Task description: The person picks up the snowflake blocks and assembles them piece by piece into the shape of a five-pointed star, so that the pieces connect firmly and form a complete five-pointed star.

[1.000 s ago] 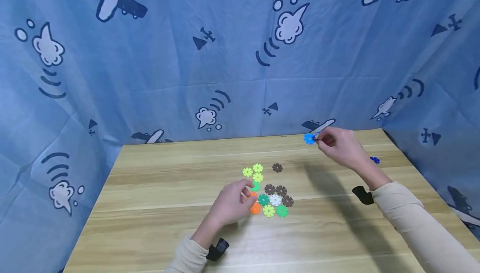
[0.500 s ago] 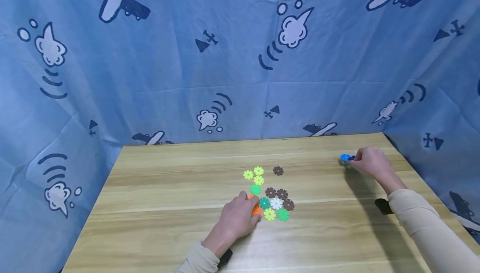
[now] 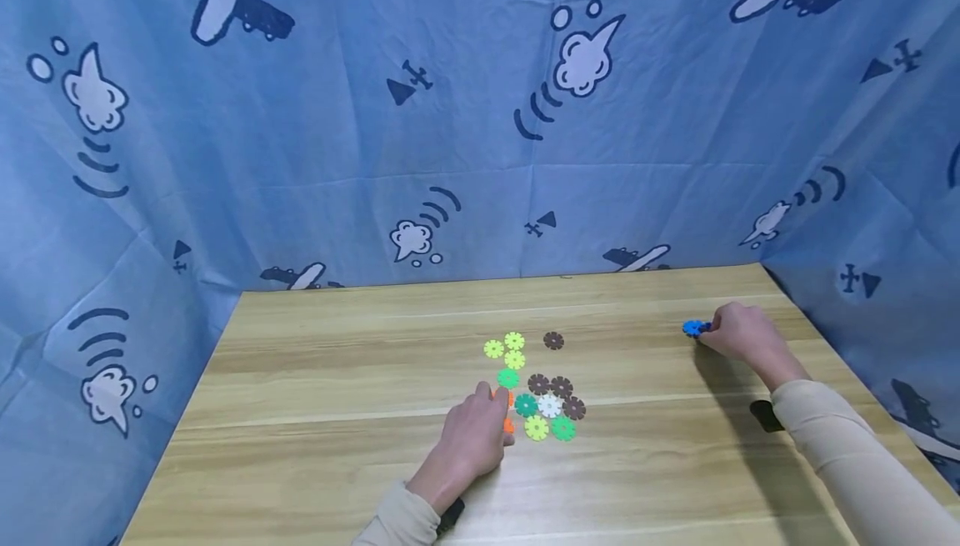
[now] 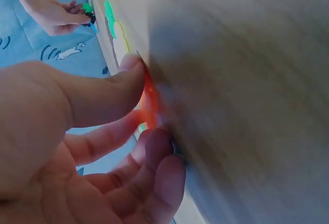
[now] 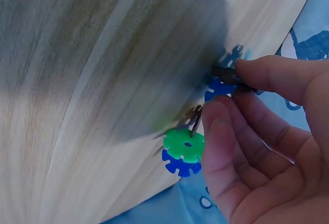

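My left hand [image 3: 468, 442] bends its thumb and fingers round the orange interlocking discs [image 3: 509, 426] at the table, mostly covering them. In the left wrist view, an orange disc [image 4: 150, 98] lies between thumb and fingers. Over at the right, my right hand [image 3: 746, 342] pinches joined notched discs, a blue disc [image 3: 692, 328] sticking out leftward. The right wrist view has a dark disc [image 5: 226, 75] between thumb and finger, with the blue one under it. Beside the fingertips there, a green disc [image 5: 184, 145] overlaps another blue disc [image 5: 181, 167], and a brown disc [image 5: 196, 121] stands on edge.
Right of the left hand lie loose discs: a white one [image 3: 550, 405], dark green [image 3: 527, 405], bright green [image 3: 563, 428], yellow-green [image 3: 536, 428] and several brown ones [image 3: 573, 408]. Yellow-green discs [image 3: 514, 359] lie farther back. A blue curtain [image 3: 465, 112] hangs behind the wooden table [image 3: 322, 371].
The right hand has moved right and down to the table with the blue disc. My left hand has come down over the orange discs, uncovering the bright green disc behind them.
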A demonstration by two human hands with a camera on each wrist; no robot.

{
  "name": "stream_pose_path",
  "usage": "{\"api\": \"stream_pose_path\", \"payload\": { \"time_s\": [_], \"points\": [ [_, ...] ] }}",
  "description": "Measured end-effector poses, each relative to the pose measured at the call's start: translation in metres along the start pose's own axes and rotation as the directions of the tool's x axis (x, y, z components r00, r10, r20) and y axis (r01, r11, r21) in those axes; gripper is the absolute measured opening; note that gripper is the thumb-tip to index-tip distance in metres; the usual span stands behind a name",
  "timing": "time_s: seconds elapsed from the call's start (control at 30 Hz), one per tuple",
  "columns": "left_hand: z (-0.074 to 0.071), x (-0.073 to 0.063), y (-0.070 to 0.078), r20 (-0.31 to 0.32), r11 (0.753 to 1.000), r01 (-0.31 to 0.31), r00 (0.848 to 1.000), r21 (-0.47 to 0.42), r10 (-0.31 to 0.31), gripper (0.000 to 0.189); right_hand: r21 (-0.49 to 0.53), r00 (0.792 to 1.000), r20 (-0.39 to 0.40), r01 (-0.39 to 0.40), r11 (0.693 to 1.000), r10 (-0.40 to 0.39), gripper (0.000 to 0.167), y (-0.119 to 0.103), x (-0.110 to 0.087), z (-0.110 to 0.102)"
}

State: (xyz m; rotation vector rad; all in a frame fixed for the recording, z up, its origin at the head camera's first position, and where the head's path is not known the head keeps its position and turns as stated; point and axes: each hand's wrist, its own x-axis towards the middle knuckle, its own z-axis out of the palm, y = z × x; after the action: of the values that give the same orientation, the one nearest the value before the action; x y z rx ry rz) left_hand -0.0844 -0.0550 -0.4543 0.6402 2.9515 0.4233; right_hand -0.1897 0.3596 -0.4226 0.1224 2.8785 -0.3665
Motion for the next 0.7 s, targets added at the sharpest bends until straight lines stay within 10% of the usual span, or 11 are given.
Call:
{"api": "stream_pose_path", "payload": {
  "time_s": [0.33,0.7],
  "points": [
    [-0.004,-0.005,0.0,0.042,0.996,0.025,0.999,-0.084,-0.022,0.037,-0.021,1.0,-0.019,0.0,1.0,-0.001,0.048,-0.012,-0.007,-0.009],
    [-0.016,-0.007,-0.004,0.05,0.974,0.036,0.998,-0.225,-0.025,0.03,-0.063,0.968,-0.185,0.161,0.985,-0.17,0.043,-0.086,-0.023,-0.033]
  ]
}}
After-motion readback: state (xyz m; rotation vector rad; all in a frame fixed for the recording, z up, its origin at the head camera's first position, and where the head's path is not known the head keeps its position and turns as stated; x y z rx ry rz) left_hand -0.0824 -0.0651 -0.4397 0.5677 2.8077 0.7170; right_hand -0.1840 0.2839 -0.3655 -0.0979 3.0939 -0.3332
